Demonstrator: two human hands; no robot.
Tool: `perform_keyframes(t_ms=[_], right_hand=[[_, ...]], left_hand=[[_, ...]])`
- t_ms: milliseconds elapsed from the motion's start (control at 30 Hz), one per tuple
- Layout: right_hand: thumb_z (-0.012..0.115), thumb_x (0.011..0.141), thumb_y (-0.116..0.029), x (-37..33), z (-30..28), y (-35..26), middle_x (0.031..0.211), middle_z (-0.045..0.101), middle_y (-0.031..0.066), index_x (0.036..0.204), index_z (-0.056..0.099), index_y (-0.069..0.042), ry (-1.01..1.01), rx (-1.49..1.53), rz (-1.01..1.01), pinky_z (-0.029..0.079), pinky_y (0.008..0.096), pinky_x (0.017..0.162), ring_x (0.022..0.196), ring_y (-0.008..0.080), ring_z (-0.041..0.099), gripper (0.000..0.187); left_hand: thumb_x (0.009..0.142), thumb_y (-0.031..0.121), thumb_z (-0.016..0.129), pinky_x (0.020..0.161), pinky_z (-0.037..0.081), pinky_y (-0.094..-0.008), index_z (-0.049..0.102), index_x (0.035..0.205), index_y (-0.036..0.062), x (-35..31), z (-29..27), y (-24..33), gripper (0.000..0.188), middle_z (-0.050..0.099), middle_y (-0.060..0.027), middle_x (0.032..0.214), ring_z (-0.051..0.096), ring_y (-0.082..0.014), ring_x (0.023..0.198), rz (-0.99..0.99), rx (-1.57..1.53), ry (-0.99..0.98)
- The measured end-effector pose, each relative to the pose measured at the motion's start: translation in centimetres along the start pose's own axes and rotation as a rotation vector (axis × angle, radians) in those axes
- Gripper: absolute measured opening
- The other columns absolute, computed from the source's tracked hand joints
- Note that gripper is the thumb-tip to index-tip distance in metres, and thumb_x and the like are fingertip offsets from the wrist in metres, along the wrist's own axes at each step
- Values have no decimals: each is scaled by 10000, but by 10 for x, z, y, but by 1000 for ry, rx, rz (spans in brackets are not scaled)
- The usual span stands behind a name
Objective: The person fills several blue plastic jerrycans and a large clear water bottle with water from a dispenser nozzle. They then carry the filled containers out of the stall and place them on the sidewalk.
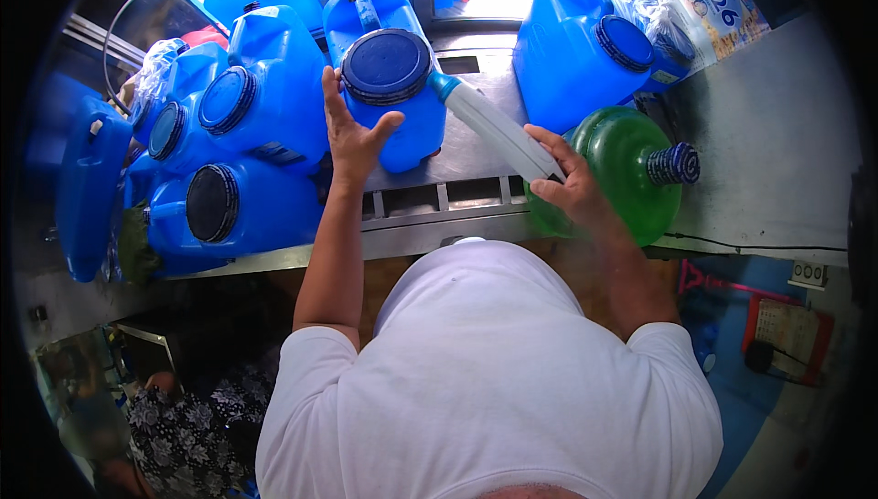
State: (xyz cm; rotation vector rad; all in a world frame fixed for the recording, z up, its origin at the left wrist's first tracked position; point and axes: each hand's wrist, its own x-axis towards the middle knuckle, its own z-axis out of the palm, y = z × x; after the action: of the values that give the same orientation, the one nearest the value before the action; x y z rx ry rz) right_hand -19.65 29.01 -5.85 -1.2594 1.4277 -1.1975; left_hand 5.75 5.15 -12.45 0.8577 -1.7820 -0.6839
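Observation:
A blue plastic water container (pixel 412 138) stands on the metal counter in front of me, its large dark-blue screw cap (pixel 386 62) facing me. My left hand (pixel 355 138) is beside the cap's left side, thumb and fingers spread; whether a fingertip touches the container is unclear. In my right hand (pixel 574 183) is the near end of a long light-grey barrel-shaped tool (pixel 498 128). Its teal tip (pixel 444 85) points at the cap's right edge. A green round water bottle (pixel 631 156) with a dark, banded neck lies on its side next to my right hand.
Several blue containers, including one lying down (pixel 265 206), crowd the counter's left. Another blue container (pixel 567 51) stands at the back right, near a plastic bag (pixel 645 0) and a calendar (pixel 718 5). Slots (pixel 471 193) line the counter's front. Someone in patterned clothing (pixel 192 426) is at lower left.

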Motion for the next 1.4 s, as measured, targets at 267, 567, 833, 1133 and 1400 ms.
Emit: perform_keyframes(t_ms=[267, 567, 833, 1133, 1400], right_hand=[[675, 794, -95, -1, -11, 1, 1292, 576, 118, 1491, 422, -98, -73, 5, -25, 468, 347, 968, 1109, 189, 566, 742], [670, 784, -107, 9, -32, -11, 1266, 577, 91, 1497, 421, -98, -81, -12, 11, 462, 325, 955, 1084, 161, 560, 755], [670, 798, -83, 12, -41, -19, 1238, 576, 88, 1495, 420, -102, -148, 8, 29, 490, 316, 897, 1025, 151, 562, 741], [676, 798, -83, 10, -34, -27, 1245, 582, 98, 1494, 427, -115, -172, -27, 32, 484, 313, 902, 1032, 155, 562, 740], [685, 750, -133, 12, -45, -28, 1244, 591, 61, 1505, 422, -111, -193, 29, 105, 427, 298, 965, 1071, 137, 539, 799]], left_hand=[[695, 331, 919, 1120, 360, -487, 227, 1560, 105, 39, -30, -20, 1130, 524, -196, 1402, 501, -345, 1309, -94, -205, -92], [636, 385, 940, 1123, 371, -450, 233, 1563, 120, 46, -34, -24, 1196, 422, -196, 1494, 442, -336, 1352, -68, -39, -104], [573, 442, 950, 1143, 348, -459, 172, 1584, 151, 42, -25, -22, 1309, 437, -167, 1489, 440, -344, 1352, 42, 35, -150], [524, 447, 969, 1144, 371, -467, 177, 1579, 158, 38, -18, -10, 1350, 412, -221, 1495, 416, -367, 1389, 37, 82, -151], [541, 518, 942, 1102, 381, -494, 173, 1574, 128, 20, -7, 2, 1346, 515, -213, 1405, 482, -381, 1313, -8, 209, -72]])
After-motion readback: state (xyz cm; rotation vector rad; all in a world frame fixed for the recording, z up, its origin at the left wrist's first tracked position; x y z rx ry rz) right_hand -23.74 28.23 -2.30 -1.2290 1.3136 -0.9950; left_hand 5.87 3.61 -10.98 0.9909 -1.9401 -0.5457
